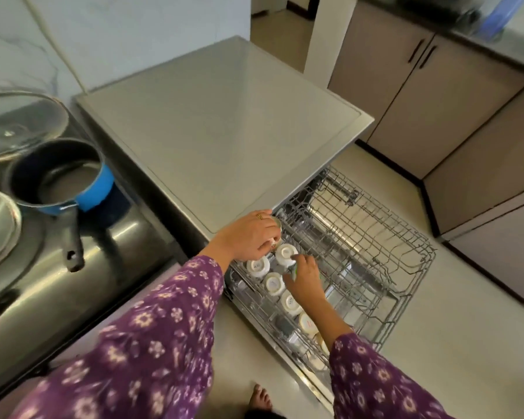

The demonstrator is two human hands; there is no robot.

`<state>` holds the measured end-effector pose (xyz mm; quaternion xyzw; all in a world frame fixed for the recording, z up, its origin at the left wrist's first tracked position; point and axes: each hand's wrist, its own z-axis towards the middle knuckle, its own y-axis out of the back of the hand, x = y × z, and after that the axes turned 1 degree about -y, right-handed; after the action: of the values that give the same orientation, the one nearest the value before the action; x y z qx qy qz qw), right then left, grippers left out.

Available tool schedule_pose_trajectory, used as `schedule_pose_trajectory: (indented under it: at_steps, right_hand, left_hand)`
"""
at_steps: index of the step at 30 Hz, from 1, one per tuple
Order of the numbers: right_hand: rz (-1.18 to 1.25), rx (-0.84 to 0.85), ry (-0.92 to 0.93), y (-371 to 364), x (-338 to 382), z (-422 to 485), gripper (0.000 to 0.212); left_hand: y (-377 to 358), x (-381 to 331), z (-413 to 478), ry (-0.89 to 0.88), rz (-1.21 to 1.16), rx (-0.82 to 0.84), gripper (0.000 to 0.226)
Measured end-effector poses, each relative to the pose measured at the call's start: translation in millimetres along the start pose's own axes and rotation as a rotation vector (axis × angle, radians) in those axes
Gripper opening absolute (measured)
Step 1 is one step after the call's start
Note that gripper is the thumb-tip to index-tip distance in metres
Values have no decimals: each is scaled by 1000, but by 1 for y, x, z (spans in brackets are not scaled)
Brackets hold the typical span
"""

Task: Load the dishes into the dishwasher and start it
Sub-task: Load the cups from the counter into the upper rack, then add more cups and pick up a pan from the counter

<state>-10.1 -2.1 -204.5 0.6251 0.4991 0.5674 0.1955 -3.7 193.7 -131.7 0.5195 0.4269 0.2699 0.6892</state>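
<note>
- Purple sleeves [152, 343] fill my near view; past them both hands work over the pulled-out rack [375, 237].
- My left hand [248, 237] is closed around a small cup [275, 234] at the rack's back corner, beside the dishwasher [224, 131].
- My right hand [304, 279] pinches something green and rests on an upturned cup [286, 254].
- Risk, I judge: the cups stand close together, so setting this one down crooked could knock or chip a neighbour.
- Pots on the surface [73, 282] are not yet loaded.
</note>
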Motion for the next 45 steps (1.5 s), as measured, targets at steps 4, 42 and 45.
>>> schedule_pose_trajectory:
  at_steps: [4, 42, 45]
  right_hand:
    - [51, -48, 163, 17, 44, -27, 33]
    - [51, 471, 1136, -178, 581, -292, 8]
    - [18, 446, 1177, -200, 619, -298, 11]
  left_hand:
    - [16, -21, -23, 193, -186, -161, 7]
    - [144, -163, -675, 1451, -217, -1260, 19]
    - [160, -144, -696, 1438, -190, -1192, 19]
